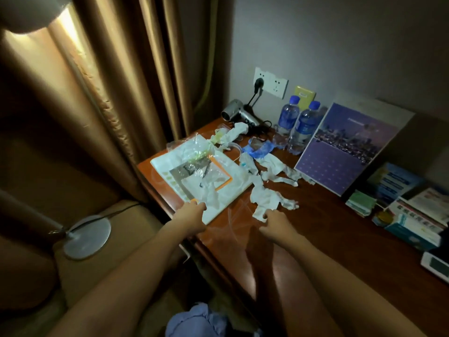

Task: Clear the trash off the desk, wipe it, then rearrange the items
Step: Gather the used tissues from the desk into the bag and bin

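Both hands reach over the near edge of the desk toward the litter, which is where the clearing step has to begin. The left hand lies at the near corner of the white booklet with its fingers bent over the edge, apparently gripping that corner or the tissue lying across it; which of the two, I cannot tell. The right hand has its fingers curled at the lower end of a crumpled tissue, touching it and seemingly pinching it — a sensible first grab, since this piece lies nearest. The trash is spread across the left half of the desk: a clear plastic wrapper on top of the booklet, more crumpled tissues between the booklet and the purple placard, another wad beside the hair dryer, and blue plastic scraps near the bottles. The two water bottles are capped and look largely full (the liquid level itself is hard to read in this dim light), so they probably count as items to keep. The placard leans against the wall, with leaflets and boxes stacked to its right. No bin is in view — the gathered trash will likely need carrying off the desk.
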A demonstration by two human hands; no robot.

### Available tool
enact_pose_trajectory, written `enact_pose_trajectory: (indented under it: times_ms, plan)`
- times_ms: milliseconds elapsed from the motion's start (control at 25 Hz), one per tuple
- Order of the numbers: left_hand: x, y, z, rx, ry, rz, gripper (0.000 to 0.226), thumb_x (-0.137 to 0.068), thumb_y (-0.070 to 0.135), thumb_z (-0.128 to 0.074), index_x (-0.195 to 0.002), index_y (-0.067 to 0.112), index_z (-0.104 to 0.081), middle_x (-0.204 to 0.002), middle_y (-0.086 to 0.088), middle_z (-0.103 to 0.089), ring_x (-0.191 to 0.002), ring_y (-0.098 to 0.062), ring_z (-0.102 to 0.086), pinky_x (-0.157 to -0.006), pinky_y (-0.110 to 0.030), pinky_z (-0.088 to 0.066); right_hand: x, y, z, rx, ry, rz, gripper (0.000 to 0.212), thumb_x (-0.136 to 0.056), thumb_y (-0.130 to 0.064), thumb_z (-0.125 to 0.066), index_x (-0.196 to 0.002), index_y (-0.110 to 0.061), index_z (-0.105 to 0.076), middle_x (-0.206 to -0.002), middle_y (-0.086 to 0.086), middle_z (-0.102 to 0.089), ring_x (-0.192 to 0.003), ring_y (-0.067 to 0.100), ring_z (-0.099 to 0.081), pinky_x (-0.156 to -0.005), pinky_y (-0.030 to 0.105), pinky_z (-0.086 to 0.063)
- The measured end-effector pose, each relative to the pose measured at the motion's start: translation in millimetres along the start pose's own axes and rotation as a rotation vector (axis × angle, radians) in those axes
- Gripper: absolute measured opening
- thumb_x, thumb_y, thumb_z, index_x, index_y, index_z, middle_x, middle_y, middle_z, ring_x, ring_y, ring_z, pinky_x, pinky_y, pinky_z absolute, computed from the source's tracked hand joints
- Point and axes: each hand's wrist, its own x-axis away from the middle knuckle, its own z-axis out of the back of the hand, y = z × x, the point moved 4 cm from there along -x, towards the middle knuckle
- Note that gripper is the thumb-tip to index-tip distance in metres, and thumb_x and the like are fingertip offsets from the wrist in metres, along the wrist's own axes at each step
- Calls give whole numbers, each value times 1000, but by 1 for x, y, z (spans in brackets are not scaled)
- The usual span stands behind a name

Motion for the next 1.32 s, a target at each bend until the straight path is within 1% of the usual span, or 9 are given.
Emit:
enact_pose_trajectory:
  times_ms: [120, 280, 480, 560, 760, 960, 1080, 1160, 1320]
  plan:
    - [-53, -21, 28, -7, -24, -84, 58, -86, 24, -59, -138, 16, -36, -127, -10, -45, -115, -27, -46, -85, -36, -47, -37, -22, 8, 2, 15, -91, 38, -88, -23, -56, -124, -11, -49, -127, 9, -50, -119, 25, -46, -96, 35, -44]
    - [-97, -34, 39, -31, -64, -153, 71, -81, 36, -68, -140, 18, -33, -132, -10, -42, -117, -26, -46, -88, -38, -49, -56, -41, 2, -26, 16, -163, 43, -88, -22, -56, -129, -14, -45, -129, 8, -46, -121, 24, -42, -99, 35, -42]
    - [-128, -24, 21, -109, -178, -205, 108, -73, 38, -77, -149, 26, -1, -154, -14, -4, -133, -33, -33, -92, -42, -49, -62, -27, -7, -2, 50, -304, 67, -88, -19, -58, -146, -23, -24, -144, 10, -27, -130, 29, -33, -105, 36, -36]
    - [-139, -21, 14, -124, -216, -186, 112, -73, 35, -78, -149, 27, 4, -154, -15, -1, -132, -35, -33, -93, -44, -49, -71, -22, -1, 14, 83, -331, 70, -91, -20, -57, -149, -27, -18, -150, 11, -18, -135, 29, -27, -109, 36, -31]
    - [-154, -15, 0, -68, -209, -155, 84, -84, 16, -64, -147, 21, -9, -140, -14, -25, -120, -32, -45, -86, -40, -50, -99, -9, 6, 47, 41, -342, 79, -90, -20, -62, -149, -34, -12, -156, 9, -5, -139, 30, -21, -109, 38, -35]
    - [-163, -14, -9, -17, -208, -153, 40, -91, 19, -53, -127, 11, -37, -124, -11, -42, -108, -29, -52, -81, -38, -49, -121, 3, 2, 131, -82, -314, 81, -89, -28, -63, -149, -39, -9, -157, 9, -2, -141, 33, -15, -109, 44, -31]
    - [-164, -7, -5, 12, -172, -195, 27, -94, 22, -45, -117, 8, -48, -117, -9, -46, -101, -27, -54, -76, -33, -45, -123, 11, 0, 159, -78, -277, 72, -91, -31, -60, -148, -38, -17, -152, 9, -16, -137, 30, -22, -107, 39, -31]
    - [-164, 0, 2, 76, -119, -260, 23, -92, 18, -48, -109, 4, -54, -111, -7, -46, -95, -28, -56, -70, -31, -43, -120, 16, -5, 126, -71, -250, 61, -92, -29, -57, -146, -32, -28, -143, 8, -28, -131, 28, -30, -104, 35, -34]
    - [-170, 25, 23, 182, -76, -312, 7, -87, 3, -47, -86, 2, -53, -88, -6, -47, -88, -33, -58, -62, -25, -32, -117, 20, -9, -19, -61, -199, 36, -94, -13, -51, -129, -19, -48, -128, 7, -43, -113, 26, -50, -85, 31, -43]
